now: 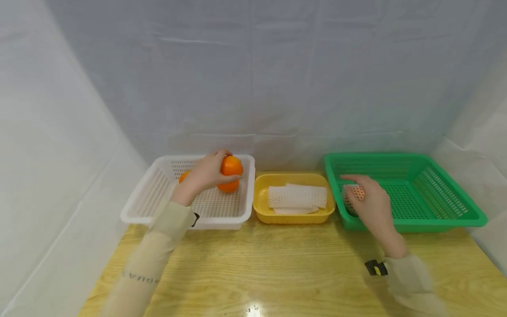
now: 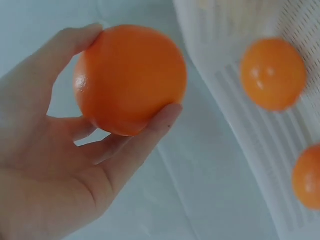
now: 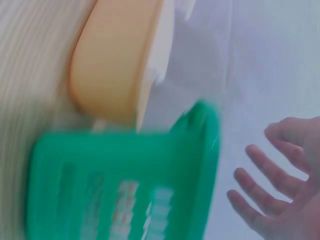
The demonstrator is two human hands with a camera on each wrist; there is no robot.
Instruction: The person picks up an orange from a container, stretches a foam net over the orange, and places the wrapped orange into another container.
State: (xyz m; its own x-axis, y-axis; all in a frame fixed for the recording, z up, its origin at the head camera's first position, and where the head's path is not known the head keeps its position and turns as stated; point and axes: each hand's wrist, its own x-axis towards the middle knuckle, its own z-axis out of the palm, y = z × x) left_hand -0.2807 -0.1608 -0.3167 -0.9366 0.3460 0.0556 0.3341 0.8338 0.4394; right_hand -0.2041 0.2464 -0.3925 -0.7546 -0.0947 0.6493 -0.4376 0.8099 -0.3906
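Note:
Above the white basket (image 1: pixel 136 200), my left hand (image 1: pixel 203 174) grips an orange (image 1: pixel 231 166) between thumb and fingertips. The left wrist view shows that smooth, bare orange (image 2: pixel 132 80) close up, beyond the basket's side. Below it in the basket lie another orange (image 1: pixel 228 186) and, partly behind the hand, one more orange (image 1: pixel 184 176). My right hand (image 1: pixel 370 200) hovers over the near left end of the green basket (image 1: pixel 469 219), thumb and fingers apart with nothing between them. Under it sits an orange in a white foam net (image 1: pixel 358 192), partly covered by the hand.
Between the baskets stands a yellow tray (image 1: pixel 295 219) holding several white foam net sleeves (image 1: pixel 298 197). All three containers are lined up on a wooden table (image 1: pixel 253 259). White sheeting (image 1: pixel 253 88) hangs close behind them and at both sides.

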